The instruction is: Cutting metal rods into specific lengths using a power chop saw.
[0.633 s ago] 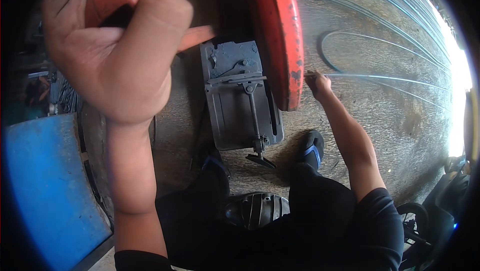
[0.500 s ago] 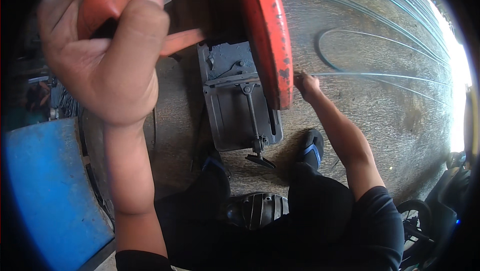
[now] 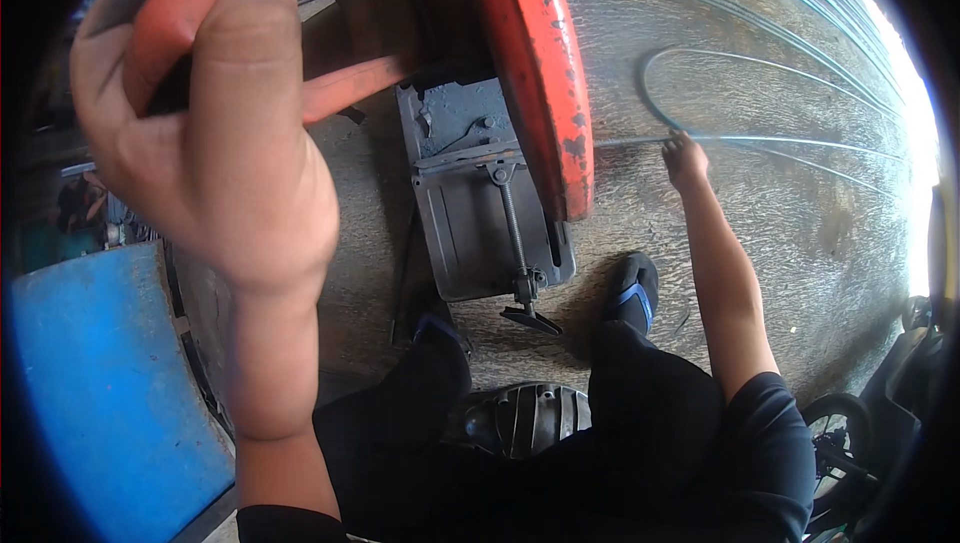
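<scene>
My left hand (image 3: 262, 193) is wrapped round the red handle (image 3: 165, 28) of a cut-off saw, its thumb lying along the grip. The saw's chipped red blade guard (image 3: 552, 93) is raised over a grey metal base (image 3: 465, 238) with a screw vise (image 3: 508, 218). Off to the right, my right hand (image 3: 685, 161) is closed on a thin metal rod (image 3: 800, 146). The rod runs leftward behind the guard toward the vise; the guard hides that stretch. The blade cannot be seen.
Several long rods (image 3: 745, 18) lie on the worn floor at the upper right, one bent into a loop (image 3: 650, 83). A blue panel (image 3: 115, 373) stands at the left. Between my feet is a ribbed metal part (image 3: 525, 418); a wheel (image 3: 835, 453) shows at the lower right.
My right hand has moved right along the rod, away from the blade guard. My left hand stays on the handle, its thumb now more upright. The view has shifted slightly.
</scene>
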Motion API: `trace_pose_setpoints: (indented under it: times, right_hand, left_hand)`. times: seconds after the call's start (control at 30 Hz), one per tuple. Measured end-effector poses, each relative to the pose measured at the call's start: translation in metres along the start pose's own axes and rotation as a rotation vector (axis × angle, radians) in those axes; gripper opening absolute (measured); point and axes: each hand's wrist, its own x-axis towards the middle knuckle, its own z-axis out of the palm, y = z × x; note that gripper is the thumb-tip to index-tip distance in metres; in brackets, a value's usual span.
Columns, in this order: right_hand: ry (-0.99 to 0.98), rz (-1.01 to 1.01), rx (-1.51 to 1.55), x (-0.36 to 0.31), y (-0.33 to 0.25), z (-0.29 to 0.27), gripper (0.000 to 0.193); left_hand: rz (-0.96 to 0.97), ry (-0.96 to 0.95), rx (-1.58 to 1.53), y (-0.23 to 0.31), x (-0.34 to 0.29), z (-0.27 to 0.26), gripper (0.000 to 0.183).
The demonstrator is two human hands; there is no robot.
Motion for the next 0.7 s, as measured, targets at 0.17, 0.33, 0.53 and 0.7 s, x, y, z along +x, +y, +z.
trace_pose_setpoints:
  times: [0.17, 0.33, 0.53, 0.7]
  right_hand:
    - [-0.017, 0.142, -0.006, -0.01, -0.007, 0.009, 0.032]
    - [-0.138, 0.155, -0.686, -0.084, 0.024, 0.028, 0.043]
    - [-0.475, -0.341, -1.392, -0.213, 0.085, 0.001, 0.042]
    - [-0.735, -0.228, -1.382, -0.249, 0.094, -0.005, 0.039]
  left_hand:
    - [-0.112, 0.063, -0.161, 0.0, -0.005, 0.005, 0.03]
    - [-0.092, 0.041, -0.175, -0.012, 0.003, -0.004, 0.028]
    - [-0.075, 0.037, -0.253, -0.025, 0.004, -0.011, 0.028]
    - [-0.069, -0.011, -0.331, -0.03, 0.012, -0.013, 0.029]
